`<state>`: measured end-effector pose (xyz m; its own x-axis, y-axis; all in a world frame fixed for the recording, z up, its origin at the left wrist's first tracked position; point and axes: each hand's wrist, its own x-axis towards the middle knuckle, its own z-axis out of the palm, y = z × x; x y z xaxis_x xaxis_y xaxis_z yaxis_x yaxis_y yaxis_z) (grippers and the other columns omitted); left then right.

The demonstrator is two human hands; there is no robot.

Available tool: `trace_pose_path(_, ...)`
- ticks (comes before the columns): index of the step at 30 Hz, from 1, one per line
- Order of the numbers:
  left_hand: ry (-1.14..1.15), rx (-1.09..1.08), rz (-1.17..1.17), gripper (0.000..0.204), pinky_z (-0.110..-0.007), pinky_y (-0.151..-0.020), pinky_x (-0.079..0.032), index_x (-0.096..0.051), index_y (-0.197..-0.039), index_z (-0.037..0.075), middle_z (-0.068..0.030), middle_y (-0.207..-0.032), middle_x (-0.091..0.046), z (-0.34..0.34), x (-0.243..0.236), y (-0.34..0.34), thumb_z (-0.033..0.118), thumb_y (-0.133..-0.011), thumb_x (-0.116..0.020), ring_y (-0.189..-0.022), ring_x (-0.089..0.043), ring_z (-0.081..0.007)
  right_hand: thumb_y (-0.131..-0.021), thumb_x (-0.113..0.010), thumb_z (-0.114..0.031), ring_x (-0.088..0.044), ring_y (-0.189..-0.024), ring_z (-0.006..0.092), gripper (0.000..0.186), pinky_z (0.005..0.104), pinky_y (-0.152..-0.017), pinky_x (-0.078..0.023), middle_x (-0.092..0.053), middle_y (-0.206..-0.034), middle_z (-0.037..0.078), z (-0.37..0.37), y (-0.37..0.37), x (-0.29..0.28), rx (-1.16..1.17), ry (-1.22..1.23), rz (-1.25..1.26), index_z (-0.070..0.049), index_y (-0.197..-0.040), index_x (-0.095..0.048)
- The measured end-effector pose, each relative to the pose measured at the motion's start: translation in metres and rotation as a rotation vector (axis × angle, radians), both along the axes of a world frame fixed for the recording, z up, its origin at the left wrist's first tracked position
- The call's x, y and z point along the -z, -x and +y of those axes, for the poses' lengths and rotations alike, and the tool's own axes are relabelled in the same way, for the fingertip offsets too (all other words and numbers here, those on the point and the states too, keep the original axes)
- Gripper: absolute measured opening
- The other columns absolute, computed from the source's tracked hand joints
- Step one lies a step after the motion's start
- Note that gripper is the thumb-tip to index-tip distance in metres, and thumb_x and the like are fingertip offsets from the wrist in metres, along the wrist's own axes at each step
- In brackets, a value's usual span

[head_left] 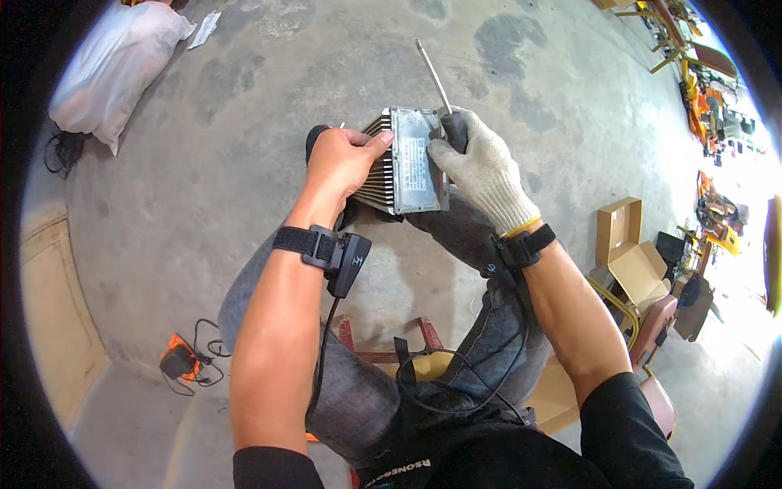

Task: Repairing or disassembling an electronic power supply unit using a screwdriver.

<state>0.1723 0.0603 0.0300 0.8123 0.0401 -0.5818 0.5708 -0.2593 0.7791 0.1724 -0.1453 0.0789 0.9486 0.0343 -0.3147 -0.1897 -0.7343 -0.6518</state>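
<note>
My bare left hand [336, 167] grips a silver metal box [418, 181] by its finned side, with the thumb over the row of dark and light fins. A printed label covers part of the box's flat face. In a white knitted glove, my right hand [486, 167] is closed around the black handle of a screwdriver [437, 77]. The screwdriver's metal shaft points up and away from the box. My right thumb rests at the box's right edge. The box is held above my knees, and its underside is hidden.
A white plastic sack [122, 69] lies at the far left. Near it on the left is an orange item with a black adapter and cable [183, 363]. An open cardboard box [631, 257] and chairs [652, 326] stand at the right. Cables run from my wrist straps.
</note>
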Motion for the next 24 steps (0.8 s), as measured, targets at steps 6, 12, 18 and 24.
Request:
trace_pose_path(6,-0.003,-0.012,0.055,0.044,-0.033,-0.073,-0.049,-0.074,-0.099,-0.008,-0.0079,-0.086,-0.071,-0.002,-0.007,-0.002,0.035,-0.094,-0.076,-0.078,-0.062,-0.0156,-0.089,-0.069,-0.024,-0.069,-0.110,0.0398,0.058,0.0445,-0.095,-0.054,-0.071,-0.116,0.025,-0.008,-0.001,0.008,-0.098,-0.045,-0.050,-0.005,-0.142,-0.053)
trace_pose_path(12,0.041,-0.064,0.027,0.046,-0.036,-0.072,-0.052,-0.074,-0.098,-0.011,-0.0180,-0.086,-0.075,-0.004,0.000,-0.001,0.034,-0.090,-0.079,-0.077,-0.069,-0.0225,-0.090,-0.068,-0.023,-0.068,-0.112,0.0393,0.059,0.0440,-0.096,-0.053,-0.070,-0.118,0.024,-0.013,-0.005,0.010,-0.140,-0.073,-0.021,-0.004,-0.144,-0.051)
trace_pose_path(18,0.026,-0.047,0.029,0.048,-0.036,-0.073,-0.053,-0.074,-0.100,-0.011,-0.0185,-0.089,-0.075,0.000,0.005,-0.003,0.035,-0.089,-0.080,-0.078,-0.070,-0.0231,-0.093,-0.068,-0.026,-0.067,-0.112,0.0406,0.059,0.0450,-0.097,-0.052,-0.070,-0.118,0.025,-0.017,-0.007,0.015,-0.199,-0.044,-0.044,-0.005,-0.145,-0.049)
trace_pose_path(24,0.051,-0.031,0.026,0.048,-0.036,-0.074,-0.053,-0.074,-0.101,-0.011,-0.0180,-0.090,-0.075,-0.004,0.003,0.003,0.035,-0.089,-0.079,-0.079,-0.070,-0.0226,-0.092,-0.069,-0.027,-0.067,-0.111,0.0426,0.060,0.0452,-0.095,-0.053,-0.069,-0.118,0.026,-0.025,-0.002,0.019,-0.234,-0.077,-0.083,-0.004,-0.145,-0.049)
